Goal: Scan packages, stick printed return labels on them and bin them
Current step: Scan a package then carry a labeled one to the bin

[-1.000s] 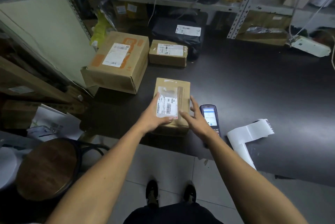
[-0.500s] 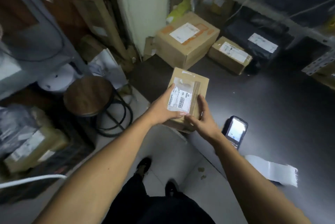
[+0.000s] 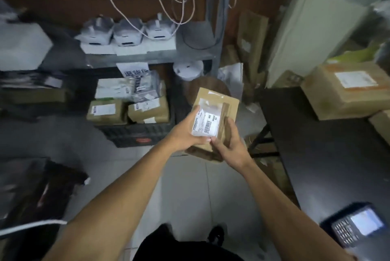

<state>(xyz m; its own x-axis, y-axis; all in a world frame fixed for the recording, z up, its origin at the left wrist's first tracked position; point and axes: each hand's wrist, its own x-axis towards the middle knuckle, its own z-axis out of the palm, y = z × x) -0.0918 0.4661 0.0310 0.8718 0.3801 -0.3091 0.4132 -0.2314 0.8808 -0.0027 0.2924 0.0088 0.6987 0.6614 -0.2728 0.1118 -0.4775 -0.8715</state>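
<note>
Box [image 3: 217,111]: small cardboard parcel, held in the air over the floor at frame centre, tilted, far end toward 1 o'clock; clear of desk and crate.
Label [image 3: 206,123]: white, barcoded, on the box's top face under a clear pouch; print too small to read.
Left hand [image 3: 185,132]: grasping the box's left edge, thumb laid along the label's near edge, fingers under the box and hidden.
Right hand [image 3: 229,144]: grasping the box's near right corner, fingers curled up its right side, thumb by the label's near corner, tip to tip with the left thumb.
Crate [image 3: 139,132]: black, on the floor at 10 o'clock from the box, near it; loaded with labelled cardboard parcels and plastic mailers.
Stool [image 3: 190,89]: round wooden seat, at 12 o'clock behind the box, mostly hidden by it.
Desk [image 3: 320,155]: dark top, at 3 o'clock, apart from the box.
Large box [image 3: 346,89]: cardboard with white label, on the desk's far end at 2 o'clock.
Scanner [image 3: 356,226]: handheld with lit screen and keypad, lying on the desk's near edge at 5 o'clock, well apart from both hands.
Shelf [image 3: 147,58]: metal, at 11 o'clock, carrying three white devices with cables; blurred.
</note>
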